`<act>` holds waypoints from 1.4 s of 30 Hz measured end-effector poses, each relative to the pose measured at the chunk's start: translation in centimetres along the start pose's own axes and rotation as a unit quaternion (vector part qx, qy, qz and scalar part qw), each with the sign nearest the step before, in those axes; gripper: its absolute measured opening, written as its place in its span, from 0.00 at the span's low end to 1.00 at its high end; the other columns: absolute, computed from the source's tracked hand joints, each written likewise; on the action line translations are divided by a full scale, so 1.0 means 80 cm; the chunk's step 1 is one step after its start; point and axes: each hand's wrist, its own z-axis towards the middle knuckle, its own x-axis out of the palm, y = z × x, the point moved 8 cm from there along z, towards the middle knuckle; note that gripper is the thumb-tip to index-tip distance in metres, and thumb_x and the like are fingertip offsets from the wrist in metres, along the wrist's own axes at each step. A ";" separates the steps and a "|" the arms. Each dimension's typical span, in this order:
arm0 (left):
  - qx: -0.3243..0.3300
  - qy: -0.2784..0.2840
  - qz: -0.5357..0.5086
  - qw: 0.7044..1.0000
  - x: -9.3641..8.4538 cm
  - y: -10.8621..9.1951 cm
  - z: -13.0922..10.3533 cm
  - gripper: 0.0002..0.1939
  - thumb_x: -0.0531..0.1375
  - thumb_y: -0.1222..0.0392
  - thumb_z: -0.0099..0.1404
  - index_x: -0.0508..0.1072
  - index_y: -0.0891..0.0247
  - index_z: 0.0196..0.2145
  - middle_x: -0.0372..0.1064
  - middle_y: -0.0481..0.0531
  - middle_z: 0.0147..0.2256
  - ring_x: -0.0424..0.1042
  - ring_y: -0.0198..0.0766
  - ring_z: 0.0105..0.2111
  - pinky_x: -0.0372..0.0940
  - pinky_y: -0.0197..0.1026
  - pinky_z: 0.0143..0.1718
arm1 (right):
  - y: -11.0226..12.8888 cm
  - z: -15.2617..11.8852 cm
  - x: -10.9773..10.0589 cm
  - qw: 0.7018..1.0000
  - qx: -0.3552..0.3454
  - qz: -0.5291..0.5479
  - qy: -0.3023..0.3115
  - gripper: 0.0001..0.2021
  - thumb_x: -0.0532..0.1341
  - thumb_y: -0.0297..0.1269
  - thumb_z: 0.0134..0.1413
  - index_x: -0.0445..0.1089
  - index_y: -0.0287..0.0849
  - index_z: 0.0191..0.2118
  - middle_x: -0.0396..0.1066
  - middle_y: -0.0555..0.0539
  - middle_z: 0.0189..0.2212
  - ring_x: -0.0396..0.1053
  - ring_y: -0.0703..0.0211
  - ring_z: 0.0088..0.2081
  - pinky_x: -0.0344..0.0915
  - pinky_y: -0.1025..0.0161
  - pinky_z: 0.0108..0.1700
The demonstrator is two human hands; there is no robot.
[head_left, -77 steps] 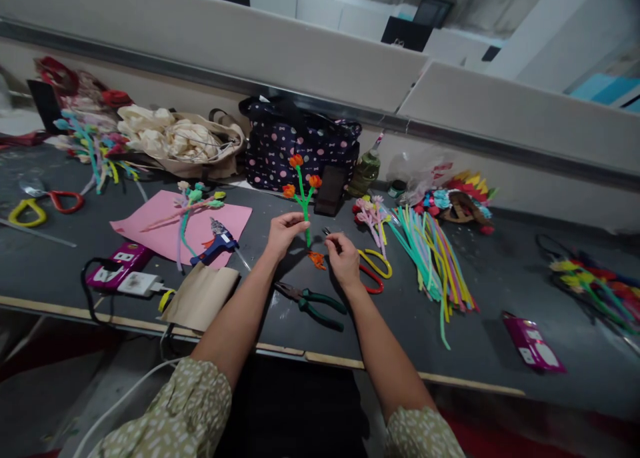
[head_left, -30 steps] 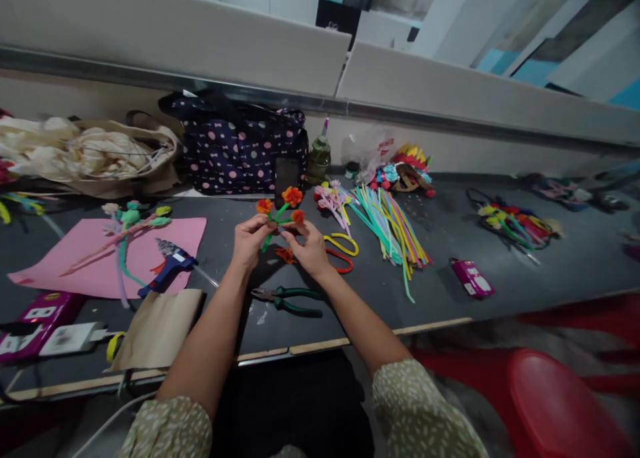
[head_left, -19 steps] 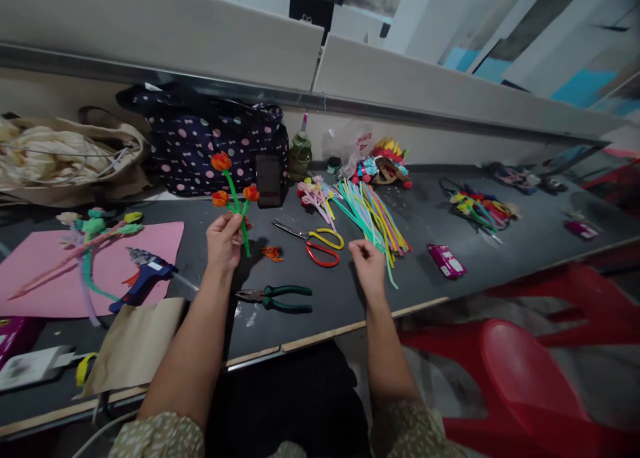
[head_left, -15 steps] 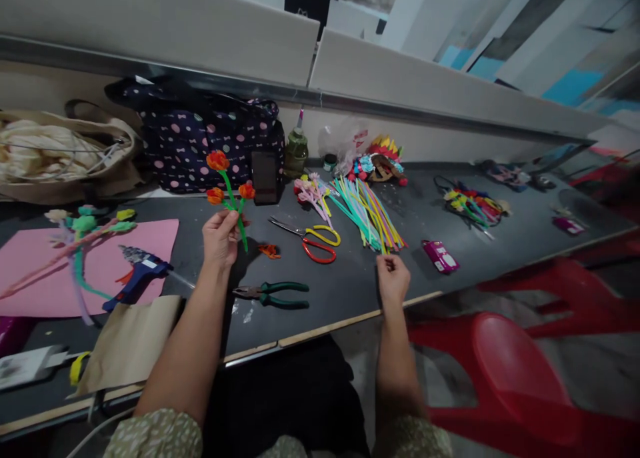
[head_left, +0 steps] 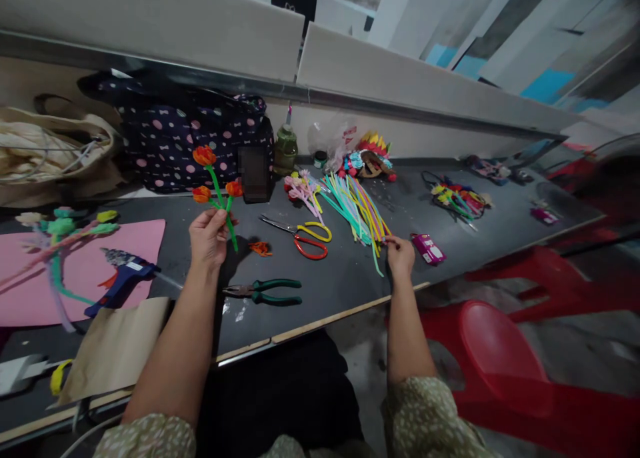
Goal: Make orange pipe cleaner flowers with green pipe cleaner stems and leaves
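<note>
The flower (head_left: pixel 216 185) has a fuzzy green stem with three puffy blooms, orange and red. One bloom is at the top, and two sit lower, one on each side. It is up in the air in the left grip (head_left: pixel 207 237), leaning a bit to the left, with its stem end poking out below. The fuzzy sticks (head_left: pixel 353 208), mint, yellow, pink and purple, lie slanted in a bunch on the counter (head_left: pixel 330 291), near ends by the right grip (head_left: pixel 400 255).
</note>
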 end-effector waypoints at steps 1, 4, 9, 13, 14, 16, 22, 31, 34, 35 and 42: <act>-0.001 0.000 -0.001 1.000 0.000 0.000 0.000 0.16 0.71 0.58 0.42 0.69 0.65 0.26 0.69 0.45 0.23 0.69 0.29 0.21 0.67 0.34 0.25 | 0.004 0.000 0.003 1.000 -0.009 -0.007 0.006 0.18 0.51 0.37 0.47 0.77 0.39 0.37 0.73 0.40 0.34 0.65 0.55 0.33 0.60 0.60 0.39; 0.003 -0.002 -0.002 1.000 0.000 -0.001 0.000 0.17 0.71 0.57 0.42 0.69 0.65 0.26 0.69 0.45 0.23 0.69 0.31 0.22 0.68 0.35 0.26 | 0.007 -0.001 0.003 0.999 0.011 -0.039 0.003 0.18 0.53 0.38 0.47 0.76 0.40 0.40 0.73 0.41 0.35 0.65 0.55 0.33 0.60 0.60 0.38; 0.001 -0.001 -0.008 1.000 0.000 -0.001 0.000 0.16 0.71 0.57 0.41 0.69 0.63 0.25 0.70 0.44 0.22 0.70 0.32 0.23 0.68 0.35 0.25 | 0.007 0.003 0.002 0.992 0.040 -0.122 0.020 0.18 0.55 0.39 0.49 0.75 0.41 0.44 0.72 0.39 0.38 0.67 0.53 0.36 0.61 0.61 0.37; -0.005 -0.001 -0.017 1.000 0.000 0.000 0.000 0.16 0.71 0.59 0.41 0.69 0.64 0.25 0.70 0.45 0.22 0.71 0.32 0.23 0.68 0.35 0.24 | 0.004 0.007 0.004 0.985 0.049 -0.162 0.034 0.17 0.54 0.40 0.51 0.75 0.40 0.42 0.72 0.37 0.37 0.68 0.51 0.38 0.61 0.61 0.35; -0.005 0.002 -0.018 1.000 0.000 0.000 0.000 0.16 0.71 0.60 0.41 0.70 0.64 0.25 0.70 0.45 0.23 0.70 0.32 0.23 0.68 0.35 0.24 | 0.002 0.007 0.004 0.985 0.055 -0.160 0.035 0.17 0.54 0.40 0.50 0.76 0.41 0.41 0.73 0.38 0.37 0.68 0.51 0.37 0.60 0.61 0.35; -0.001 0.005 -0.016 1.000 0.000 0.000 0.001 0.15 0.71 0.60 0.42 0.70 0.64 0.25 0.71 0.46 0.22 0.70 0.32 0.22 0.68 0.36 0.25 | -0.001 0.007 0.002 0.987 0.070 -0.143 0.028 0.15 0.56 0.39 0.48 0.76 0.41 0.38 0.73 0.39 0.36 0.68 0.52 0.36 0.60 0.61 0.35; -0.001 -0.002 -0.006 1.000 -0.001 -0.001 0.001 0.16 0.71 0.57 0.41 0.70 0.63 0.25 0.70 0.46 0.23 0.71 0.33 0.24 0.69 0.37 0.26 | -0.001 0.003 -0.019 0.995 0.067 -0.070 -0.039 0.15 0.54 0.40 0.49 0.75 0.39 0.36 0.74 0.41 0.34 0.68 0.53 0.34 0.60 0.61 0.35; -0.009 -0.005 -0.027 1.000 -0.001 -0.001 0.001 0.16 0.72 0.59 0.40 0.70 0.63 0.25 0.70 0.45 0.23 0.71 0.33 0.24 0.69 0.36 0.25 | -0.007 0.008 0.003 0.995 0.082 -0.053 0.035 0.16 0.59 0.40 0.47 0.74 0.43 0.41 0.76 0.43 0.35 0.70 0.55 0.34 0.61 0.63 0.35; -0.012 -0.007 -0.024 1.000 -0.002 0.000 0.001 0.16 0.72 0.59 0.40 0.71 0.63 0.25 0.70 0.44 0.23 0.70 0.32 0.24 0.70 0.37 0.26 | -0.001 0.009 0.002 0.996 0.063 -0.062 0.026 0.16 0.59 0.43 0.47 0.74 0.42 0.41 0.75 0.42 0.37 0.70 0.54 0.36 0.62 0.63 0.36; -0.013 -0.006 -0.022 1.000 -0.002 0.001 0.001 0.16 0.72 0.59 0.40 0.70 0.63 0.25 0.69 0.44 0.23 0.70 0.32 0.23 0.70 0.38 0.27 | 0.000 0.009 0.002 0.996 0.061 -0.066 0.025 0.16 0.58 0.43 0.48 0.74 0.42 0.41 0.75 0.42 0.37 0.70 0.54 0.36 0.62 0.63 0.36; -0.012 -0.002 -0.009 1.000 -0.003 -0.001 0.001 0.16 0.71 0.58 0.41 0.70 0.62 0.25 0.70 0.46 0.24 0.70 0.33 0.24 0.70 0.39 0.27 | -0.004 0.009 -0.002 0.992 0.099 -0.065 0.039 0.14 0.59 0.41 0.46 0.75 0.41 0.36 0.76 0.41 0.32 0.70 0.55 0.32 0.61 0.64 0.33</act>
